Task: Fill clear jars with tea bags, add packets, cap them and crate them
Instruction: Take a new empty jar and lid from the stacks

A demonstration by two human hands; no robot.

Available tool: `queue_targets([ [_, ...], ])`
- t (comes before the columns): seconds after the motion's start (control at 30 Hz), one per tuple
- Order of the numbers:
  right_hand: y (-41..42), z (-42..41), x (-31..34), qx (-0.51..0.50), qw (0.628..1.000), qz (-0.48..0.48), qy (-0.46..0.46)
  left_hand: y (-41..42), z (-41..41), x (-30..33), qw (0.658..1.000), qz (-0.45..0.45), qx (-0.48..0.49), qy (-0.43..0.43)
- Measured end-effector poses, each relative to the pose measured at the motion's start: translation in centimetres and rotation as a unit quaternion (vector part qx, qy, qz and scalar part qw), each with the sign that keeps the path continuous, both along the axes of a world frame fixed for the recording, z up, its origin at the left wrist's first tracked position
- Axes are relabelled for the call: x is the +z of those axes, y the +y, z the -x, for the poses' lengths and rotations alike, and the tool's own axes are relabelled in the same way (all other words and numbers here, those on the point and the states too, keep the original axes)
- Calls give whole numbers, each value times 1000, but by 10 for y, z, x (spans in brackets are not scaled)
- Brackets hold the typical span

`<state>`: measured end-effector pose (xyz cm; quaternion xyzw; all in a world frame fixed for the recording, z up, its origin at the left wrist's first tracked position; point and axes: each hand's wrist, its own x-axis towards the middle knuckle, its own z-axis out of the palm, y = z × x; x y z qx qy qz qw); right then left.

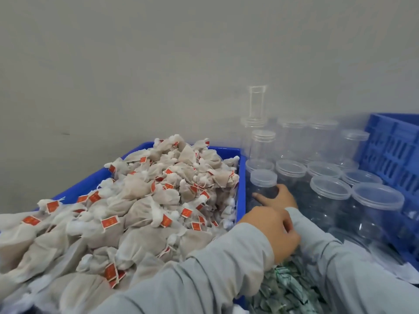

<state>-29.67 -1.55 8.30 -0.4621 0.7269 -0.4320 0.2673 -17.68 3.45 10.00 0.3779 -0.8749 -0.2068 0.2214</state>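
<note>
Grey tea bags [136, 200] with red tags are heaped high in a blue bin [240, 177] on the left. To its right stand several empty clear jars [331, 189] without caps. My right hand [280, 198] grips the nearest small clear jar [264, 181] beside the bin, index finger across its front and thumb behind. My left hand [272, 232] reaches over my right sleeve, its fingers curled down into a pile of green packets [285, 288]. Whether those fingers hold a packet is hidden.
A blue slatted crate [394, 155] stands at the far right behind the jars. More clear jars are stacked against the grey wall, one upended on top [257, 103]. The tea bags spill over the bin's near edge.
</note>
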Motion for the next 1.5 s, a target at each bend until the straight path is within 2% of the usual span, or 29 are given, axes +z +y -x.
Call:
queue_targets([
  [0.13, 22, 12, 2, -40, 992, 112, -38, 1, -2, 4, 986, 98, 27, 134],
  [0.2, 40, 19, -2, -6, 988, 145, -52, 1, -5, 9, 972, 137, 44, 184],
  [0.27, 63, 24, -9, 51, 983, 149, -92, 3, -7, 14, 966, 138, 38, 214],
  [0.4, 108, 32, -28, 178, 939, 112, -272, 5, -7, 15, 983, 88, -13, 159],
  [0.5, 128, 29, -41, 228, 894, 76, -379, 8, -6, 13, 994, 22, -83, 69],
  [0.53, 131, 25, -45, 245, 886, 68, -387, 8, -8, 12, 994, 12, -108, 34],
  [0.63, 142, 20, -52, 288, 904, 78, -308, 17, -7, 13, 983, 20, -179, -45],
  [0.7, 146, 18, -54, 302, 878, 88, -361, 23, -6, 13, 976, 20, -207, -63],
  [0.8, 148, 20, -54, 351, 868, 89, -338, 26, -4, 13, 975, 33, -202, -89],
  [0.93, 148, 29, -55, 390, 871, 63, -291, 25, -5, 13, 969, 105, -184, -126],
  [1.1, 148, 32, -59, 334, 904, 72, -257, 25, -5, 12, 965, 145, -155, -155],
  [1.23, 146, 23, -67, 220, 964, 118, -95, 22, 1, 2, 961, 144, -100, -212],
  [1.33, 145, 21, -71, 198, 969, 145, -26, 20, 3, -2, 965, 131, -79, -211],
  [1.43, 145, 27, -73, 153, 969, 151, 119, 18, 4, -3, 970, 127, -76, -195],
  [1.5, 145, 31, -75, 123, 957, 172, 200, 17, 4, -3, 974, 102, -79, -185],
])
